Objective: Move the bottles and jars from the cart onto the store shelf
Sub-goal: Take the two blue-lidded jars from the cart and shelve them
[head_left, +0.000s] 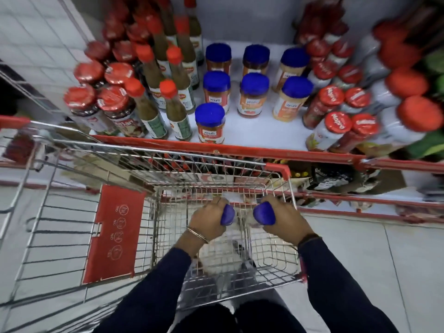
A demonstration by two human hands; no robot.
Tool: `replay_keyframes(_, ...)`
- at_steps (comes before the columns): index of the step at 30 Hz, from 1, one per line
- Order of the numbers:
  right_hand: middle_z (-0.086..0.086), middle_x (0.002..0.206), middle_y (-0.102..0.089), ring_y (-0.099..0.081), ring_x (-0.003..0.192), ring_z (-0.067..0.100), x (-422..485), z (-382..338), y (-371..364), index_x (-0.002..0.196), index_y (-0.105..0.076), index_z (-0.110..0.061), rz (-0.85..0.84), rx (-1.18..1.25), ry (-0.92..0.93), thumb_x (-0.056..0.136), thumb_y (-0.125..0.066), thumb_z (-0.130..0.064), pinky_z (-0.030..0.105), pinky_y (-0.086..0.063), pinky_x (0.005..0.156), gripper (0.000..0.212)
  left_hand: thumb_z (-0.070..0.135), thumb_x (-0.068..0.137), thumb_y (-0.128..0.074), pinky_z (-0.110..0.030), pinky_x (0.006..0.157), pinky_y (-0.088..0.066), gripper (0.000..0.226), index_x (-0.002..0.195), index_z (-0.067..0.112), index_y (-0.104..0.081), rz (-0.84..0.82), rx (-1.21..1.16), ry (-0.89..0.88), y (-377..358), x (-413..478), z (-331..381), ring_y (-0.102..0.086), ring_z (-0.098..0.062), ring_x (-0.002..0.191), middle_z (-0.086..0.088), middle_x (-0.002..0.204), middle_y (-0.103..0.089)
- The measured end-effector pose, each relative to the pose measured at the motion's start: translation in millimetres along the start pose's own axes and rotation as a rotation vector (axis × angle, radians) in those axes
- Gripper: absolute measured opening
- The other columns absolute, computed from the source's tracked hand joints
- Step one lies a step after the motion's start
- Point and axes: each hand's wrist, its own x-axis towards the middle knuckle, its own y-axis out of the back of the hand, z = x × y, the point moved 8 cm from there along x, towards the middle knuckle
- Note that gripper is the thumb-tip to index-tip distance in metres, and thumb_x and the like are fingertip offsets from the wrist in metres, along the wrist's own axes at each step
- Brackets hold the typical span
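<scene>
**Two jars gripped in the cart**

Each hand grips a blue-lidded jar down inside the cart (276, 248): the left jar (227, 214) in the left hand (208, 221), the right jar (264, 213) in the right hand (286, 221), fingers wrapped round the lids. This looks like the pick-up step. At 12 o'clock, the shelf (252, 131) holds seven matching jars; bare space lies at its front, right of the lone front jar (210, 122). Next, both must lift clear over the cart's rim.
</scene>
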Motion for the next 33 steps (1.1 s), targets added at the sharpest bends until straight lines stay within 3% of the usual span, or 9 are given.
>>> replay_keyframes(4, 0.005, 0.121, -0.055, -0.055, 0.106, 0.025, -25.0, -20.4, 63.1, 0.125, -0.042, -0.025, 0.104, 0.006, 0.026, 0.068, -0.077, -0.021, 0.032, -0.046, 0.079, 0.066, 0.025, 0.076, -0.065, -0.035, 0.073, -0.049, 0.051, 0.12, 0.012, -0.043, 0.107, -0.003, -0.07, 65.0, -9.2, 41.2, -0.056, -0.032, 0.105, -0.011, 0.122, -0.053)
replay_keyframes(6, 0.003, 0.112, -0.056, -0.056, 0.101, 0.025, -32.3, -28.3, 94.5, 0.12, -0.043, -0.027, 0.172, 0.015, 0.043, 0.064, -0.078, -0.024, 0.033, -0.047, 0.078, 0.066, 0.031, 0.074, -0.067, -0.039, 0.075, -0.053, 0.046, 0.112, 0.014, -0.046, 0.153, -0.005, -0.117, 95.6, -10.3, 60.5, -0.058, -0.031, 0.102, -0.01, 0.115, -0.056)
replay_keyframes(9, 0.005, 0.111, -0.058, -0.057, 0.098, 0.026, -40.3, -45.0, 140.8, 0.117, -0.046, -0.024, 0.288, 0.032, 0.102, 0.062, -0.077, -0.022, 0.037, -0.049, 0.081, 0.063, 0.037, 0.073, -0.069, -0.034, 0.075, -0.049, 0.05, 0.113, 0.017, -0.047, 0.252, 0.025, -0.189, 144.5, -10.2, 90.4, -0.059, -0.028, 0.099, -0.007, 0.113, -0.058)
replay_keyframes(13, 0.003, 0.12, -0.055, -0.053, 0.104, 0.022, -39.7, -62.4, 187.9, 0.122, -0.046, -0.02, 0.405, 0.072, 0.169, 0.065, -0.079, -0.028, 0.04, -0.05, 0.086, 0.066, 0.027, 0.073, -0.07, -0.037, 0.076, -0.049, 0.055, 0.12, 0.014, -0.045, 0.374, 0.056, -0.248, 198.5, -0.8, 123.2, -0.058, -0.03, 0.102, -0.01, 0.118, -0.057)
replay_keyframes(17, 0.008, 0.125, -0.055, -0.054, 0.111, 0.026, -19.1, -67.1, 211.3, 0.12, -0.047, -0.019, 0.488, 0.059, 0.203, 0.068, -0.078, -0.017, 0.041, -0.048, 0.089, 0.061, 0.024, 0.074, -0.07, -0.04, 0.075, -0.049, 0.055, 0.121, 0.015, -0.043, 0.408, 0.08, -0.27, 216.2, 29.0, 131.7, -0.057, -0.031, 0.104, -0.011, 0.121, -0.055)
replay_keyframes(23, 0.014, 0.129, -0.05, -0.051, 0.115, 0.032, 31.7, -58.0, 211.3, 0.121, -0.049, -0.013, 0.412, -0.034, 0.153, 0.068, -0.071, 0.0, 0.045, -0.045, 0.094, 0.059, 0.023, 0.074, -0.067, -0.05, 0.08, -0.053, 0.05, 0.117, 0.011, -0.044, 0.331, 0.102, -0.225, 208.1, 72.3, 125.8, -0.057, -0.037, 0.102, -0.017, 0.117, -0.055)
replay_keyframes(30, 0.014, 0.121, -0.054, -0.054, 0.11, 0.032, 66.6, -52.7, 201.1, 0.116, -0.052, -0.011, 0.338, -0.085, 0.144, 0.068, -0.067, 0.003, 0.044, -0.047, 0.092, 0.052, 0.019, 0.075, -0.066, -0.043, 0.081, -0.051, 0.053, 0.121, 0.01, -0.043, 0.273, 0.07, -0.193, 198.4, 98.1, 119.3, -0.055, -0.036, 0.106, -0.018, 0.122, -0.052)
replay_keyframes(33, 0.015, 0.126, -0.051, -0.051, 0.114, 0.033, 71.1, -48.7, 200.3, 0.12, -0.05, -0.01, 0.332, -0.074, 0.123, 0.07, -0.066, 0.004, 0.047, -0.045, 0.095, 0.054, 0.013, 0.075, -0.066, -0.046, 0.085, -0.051, 0.059, 0.128, 0.011, -0.04, 0.254, 0.068, -0.208, 196.2, 107.4, 115.9, -0.052, -0.039, 0.113, -0.018, 0.13, -0.046)
